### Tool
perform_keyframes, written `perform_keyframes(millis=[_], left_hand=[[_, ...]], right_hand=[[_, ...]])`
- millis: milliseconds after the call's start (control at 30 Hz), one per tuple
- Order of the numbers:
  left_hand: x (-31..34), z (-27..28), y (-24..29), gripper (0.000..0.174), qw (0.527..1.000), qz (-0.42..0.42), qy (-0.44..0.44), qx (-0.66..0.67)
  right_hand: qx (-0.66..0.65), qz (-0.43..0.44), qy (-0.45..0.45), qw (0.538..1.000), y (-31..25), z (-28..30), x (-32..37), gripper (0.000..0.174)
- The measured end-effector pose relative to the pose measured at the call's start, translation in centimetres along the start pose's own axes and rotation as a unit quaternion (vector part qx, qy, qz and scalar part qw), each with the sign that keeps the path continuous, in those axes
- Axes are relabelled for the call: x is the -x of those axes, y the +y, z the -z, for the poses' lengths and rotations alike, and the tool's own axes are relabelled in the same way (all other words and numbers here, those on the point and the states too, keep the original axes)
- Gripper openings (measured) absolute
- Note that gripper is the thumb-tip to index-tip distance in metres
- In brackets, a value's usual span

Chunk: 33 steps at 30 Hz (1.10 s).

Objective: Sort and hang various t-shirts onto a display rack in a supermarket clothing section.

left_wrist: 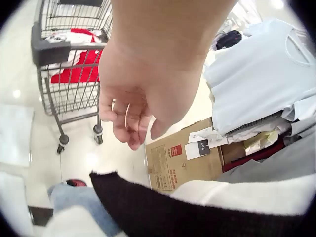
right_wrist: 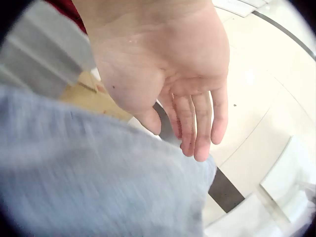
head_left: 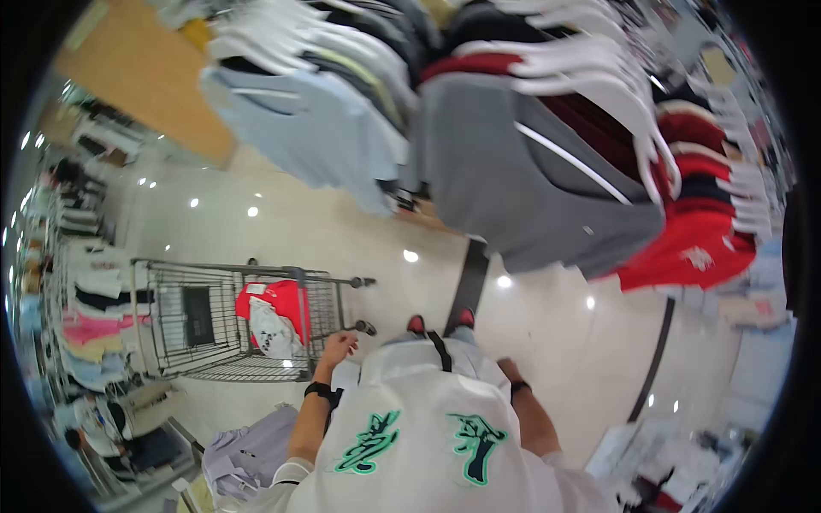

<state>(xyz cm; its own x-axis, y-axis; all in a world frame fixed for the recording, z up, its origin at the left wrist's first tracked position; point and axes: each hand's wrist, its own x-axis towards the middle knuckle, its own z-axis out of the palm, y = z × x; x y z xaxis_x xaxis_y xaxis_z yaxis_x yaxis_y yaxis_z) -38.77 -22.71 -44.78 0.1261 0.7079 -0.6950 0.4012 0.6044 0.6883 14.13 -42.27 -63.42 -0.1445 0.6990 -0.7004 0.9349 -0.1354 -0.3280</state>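
Note:
My left hand (head_left: pixel 340 349) hangs at my side with loosely bent fingers and nothing in them, near the right end of a metal shopping cart (head_left: pixel 224 373) in the head view. Inside the cart lie a red garment (head_left: pixel 289 295) and a white printed garment (head_left: pixel 272 332). In the left wrist view the palm and bent fingers (left_wrist: pixel 132 123) show with the cart beyond them. My right hand (right_wrist: pixel 168 74) hangs beside my jeans (right_wrist: pixel 98 168), its fingers relaxed and its palm bare. From the head, only part of that hand shows past my white shirt (head_left: pixel 410 427).
Ahead hang racks of shirts, among them a grey shirt (head_left: pixel 513 171), a light blue shirt (head_left: pixel 299 128) and a red shirt (head_left: pixel 684 256). A cardboard box (left_wrist: pixel 185 160) stands under the rack. Shelves of folded clothes line the left, and more clothing lies at the lower right.

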Motion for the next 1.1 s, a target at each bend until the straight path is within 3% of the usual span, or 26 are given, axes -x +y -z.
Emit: perform_keyframes(millis=[33,100,167,233,367,533,633,700,800,867,967,1100], left_hand=[[0.0,-1.1,-0.1,0.022,0.999,0.003,0.022,0.026],[0.8,-3.2,0.7,0.022,0.999,0.038,-0.013,-0.001],[-0.3,-5.6,1.3,0.022,0.996,0.072,-0.039,-0.016],[0.0,-7.0,1.1,0.022,0.989,0.080,-0.080,-0.095],[0.8,-9.2,3.5,0.020,0.996,0.039,-0.053,-0.058],[2.0,-9.9,3.1,0.018,0.997,0.044,-0.030,-0.057],[3.1,-10.1,2.2,0.019,0.995,0.063,-0.023,-0.070],[4.2,-9.5,1.5,0.020,0.994,0.078,-0.009,-0.073],[5.2,-8.5,0.2,0.021,0.994,0.100,-0.015,-0.049],[6.3,-6.8,-1.2,0.022,0.995,0.095,0.002,-0.018],[8.4,-3.7,-1.9,0.022,0.995,0.080,0.066,0.001],[9.8,1.2,-1.6,0.021,0.989,0.074,0.114,0.054]], right_hand=[[-0.337,-0.118,-0.099,0.929,-1.4,6.5,3.1,0.028],[-0.606,-0.237,-0.030,0.759,-0.6,11.5,4.2,0.022],[-0.603,-0.177,0.086,0.773,2.3,14.3,4.1,0.019],[-0.671,-0.042,0.133,0.729,2.7,18.9,5.7,0.022],[-0.679,-0.055,0.131,0.720,1.3,26.4,7.0,0.022],[-0.737,-0.026,0.026,0.675,0.7,25.9,6.7,0.026],[-0.708,-0.079,-0.034,0.701,0.6,22.5,6.2,0.029],[-0.653,-0.104,-0.052,0.748,1.3,19.1,5.6,0.031],[-0.602,-0.139,-0.081,0.782,3.4,11.9,2.9,0.028],[-0.510,-0.146,-0.192,0.826,3.8,8.8,2.6,0.027],[-0.440,-0.140,-0.260,0.848,2.3,7.3,2.7,0.027],[-0.449,-0.208,-0.257,0.830,-1.3,7.3,3.3,0.027]])
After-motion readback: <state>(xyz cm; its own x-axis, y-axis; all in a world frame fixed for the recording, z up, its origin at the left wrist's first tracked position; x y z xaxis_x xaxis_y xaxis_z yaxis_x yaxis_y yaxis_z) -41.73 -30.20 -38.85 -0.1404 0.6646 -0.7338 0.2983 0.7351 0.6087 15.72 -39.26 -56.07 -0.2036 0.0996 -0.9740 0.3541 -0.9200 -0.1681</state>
